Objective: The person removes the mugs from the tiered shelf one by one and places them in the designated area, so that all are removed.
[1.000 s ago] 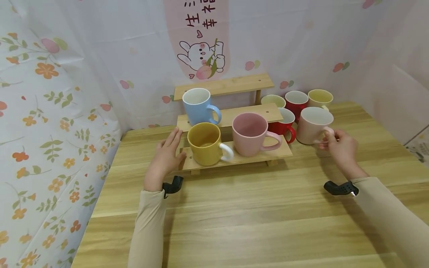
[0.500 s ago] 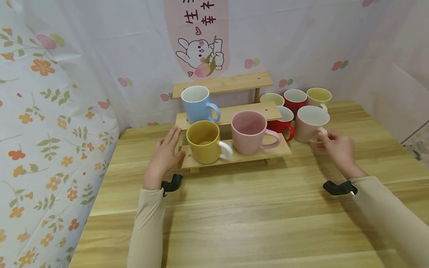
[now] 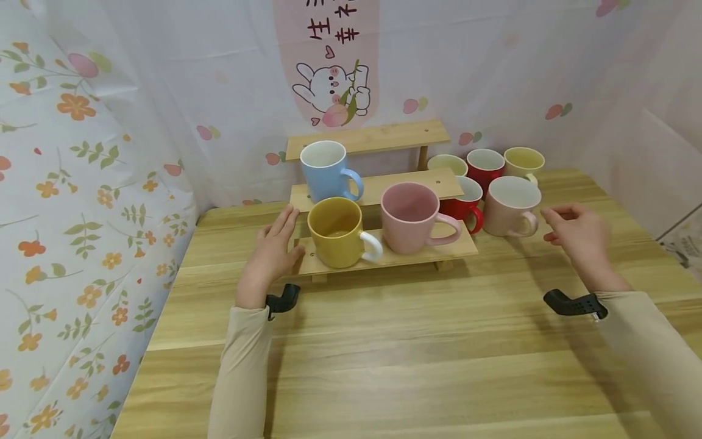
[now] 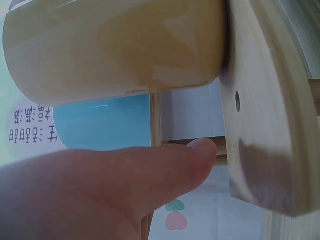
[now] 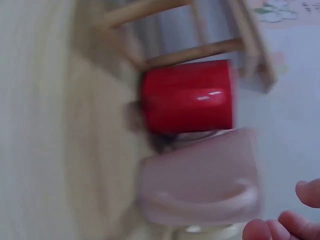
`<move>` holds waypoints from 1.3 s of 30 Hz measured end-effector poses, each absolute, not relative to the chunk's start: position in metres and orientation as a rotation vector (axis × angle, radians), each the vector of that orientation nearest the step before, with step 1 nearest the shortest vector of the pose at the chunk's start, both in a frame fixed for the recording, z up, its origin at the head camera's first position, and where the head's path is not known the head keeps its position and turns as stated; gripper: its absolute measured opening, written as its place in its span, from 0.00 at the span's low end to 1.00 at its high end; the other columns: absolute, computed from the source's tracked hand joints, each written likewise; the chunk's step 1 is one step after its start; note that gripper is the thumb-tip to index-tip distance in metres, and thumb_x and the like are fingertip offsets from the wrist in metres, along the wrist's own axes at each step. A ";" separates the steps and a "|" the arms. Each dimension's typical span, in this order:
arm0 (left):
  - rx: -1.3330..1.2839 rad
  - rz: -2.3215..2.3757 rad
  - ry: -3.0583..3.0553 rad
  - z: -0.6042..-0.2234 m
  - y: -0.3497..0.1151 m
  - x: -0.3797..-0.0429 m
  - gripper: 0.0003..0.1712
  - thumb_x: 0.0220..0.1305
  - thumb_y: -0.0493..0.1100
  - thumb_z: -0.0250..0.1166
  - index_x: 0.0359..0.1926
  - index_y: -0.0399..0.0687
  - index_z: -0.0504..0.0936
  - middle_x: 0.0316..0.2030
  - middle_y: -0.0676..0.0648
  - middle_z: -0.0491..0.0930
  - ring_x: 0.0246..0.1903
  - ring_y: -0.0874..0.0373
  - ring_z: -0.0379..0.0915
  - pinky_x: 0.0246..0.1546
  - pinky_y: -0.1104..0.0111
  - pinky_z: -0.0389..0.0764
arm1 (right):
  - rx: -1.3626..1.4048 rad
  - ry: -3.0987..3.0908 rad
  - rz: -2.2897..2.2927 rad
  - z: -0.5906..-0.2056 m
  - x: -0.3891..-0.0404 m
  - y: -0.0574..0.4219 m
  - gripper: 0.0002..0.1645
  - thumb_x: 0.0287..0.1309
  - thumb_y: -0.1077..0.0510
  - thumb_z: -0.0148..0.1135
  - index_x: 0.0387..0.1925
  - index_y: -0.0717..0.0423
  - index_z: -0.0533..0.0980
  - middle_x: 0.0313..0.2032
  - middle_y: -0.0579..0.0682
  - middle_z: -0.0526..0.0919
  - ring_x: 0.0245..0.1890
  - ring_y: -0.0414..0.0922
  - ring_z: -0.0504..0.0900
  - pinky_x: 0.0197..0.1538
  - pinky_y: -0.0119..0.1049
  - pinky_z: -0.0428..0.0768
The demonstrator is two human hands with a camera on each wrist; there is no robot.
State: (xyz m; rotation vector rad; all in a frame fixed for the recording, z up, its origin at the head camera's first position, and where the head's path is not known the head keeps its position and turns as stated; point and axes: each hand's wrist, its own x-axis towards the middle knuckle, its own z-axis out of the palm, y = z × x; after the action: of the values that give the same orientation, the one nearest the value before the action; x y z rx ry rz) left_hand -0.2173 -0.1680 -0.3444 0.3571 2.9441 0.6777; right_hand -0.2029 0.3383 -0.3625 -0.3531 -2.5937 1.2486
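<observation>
the left hand (image 3: 269, 259) lies straight-fingered by the rack (image 3: 373, 140) at nine o'clock, while the empty right hand (image 3: 582, 241), seemingly between grasps, likely must pinch the pale mug (image 3: 503, 213) at three.

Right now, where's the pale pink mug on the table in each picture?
Head: pale pink mug right of centre, just left of the right hand.
Left wrist: not in it.
Right wrist: blurred, lower middle.
Shared landmark: rack, near centre in head, at right in left wrist, at top in right wrist.

Wears plain beige long sleeves (image 3: 242, 366), lightly creased, reaching to the wrists; carries a bent black left-wrist mount (image 3: 282, 301) and a similar black right-wrist mount (image 3: 574, 304), dotted with small holes.
</observation>
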 end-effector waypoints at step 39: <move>0.372 0.703 2.948 -0.343 -0.167 -0.214 0.43 0.69 0.42 0.57 0.76 0.46 0.42 0.76 0.45 0.36 0.70 0.32 0.37 0.68 0.43 0.51 | 0.065 -2.616 1.572 -0.320 -0.193 0.229 0.27 0.61 0.41 0.60 0.41 0.64 0.77 0.27 0.42 0.83 0.23 0.42 0.83 0.31 0.31 0.83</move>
State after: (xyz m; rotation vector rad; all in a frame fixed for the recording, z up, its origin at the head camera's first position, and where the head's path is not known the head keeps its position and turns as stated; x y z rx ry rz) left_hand -0.2142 -0.1671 -0.3429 0.3723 2.9484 0.7032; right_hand -0.1932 0.2293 -0.3199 0.0646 -2.6155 1.5717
